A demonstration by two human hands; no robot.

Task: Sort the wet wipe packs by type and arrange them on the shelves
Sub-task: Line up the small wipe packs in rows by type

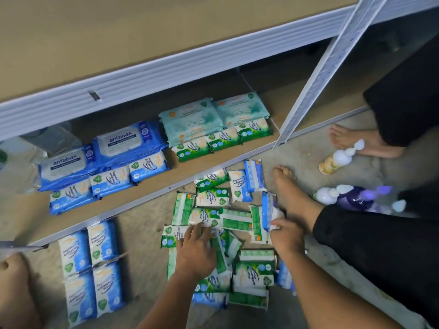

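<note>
Head view, nearest first. Left hand (194,252) is laid on the loose pile (237,236) on the floor, fingers stretched forward and lightly spread over a green pack (204,217); no pinch is seen. Right hand (286,238) is curled at the pile's right edge, fingers and thumb pinching a small bundle (263,217) of packs stood on edge, with green and blue sides showing.

The pile is still mixed. Mostly green pine packs are noted, lying overlapped at all angles, with a few blue ones at its near and far edges. This is judged to be the unsorted remainder.

Left of the pile, four blue fragrance packs (90,264) are set on the floor in a neat two-by-two block, just before the shelf edge. They are sorted but not yet shelved.

On the lower shelf (154,184), order is already kept. A front row of small blue packs (111,181) is placed at the left and a front row of small green packs (222,138) at the right. Behind them, two large antabax packs (128,141) and two pale teal packs (192,122) are ranged.

Judgement: roughly half done. The large types are placed and both small rows begun. The pile has yet to be split by colour and moved up, along with the blue block.

Two pump bottles (339,160) are noted on the floor farther right, well apart from the packs.
</note>
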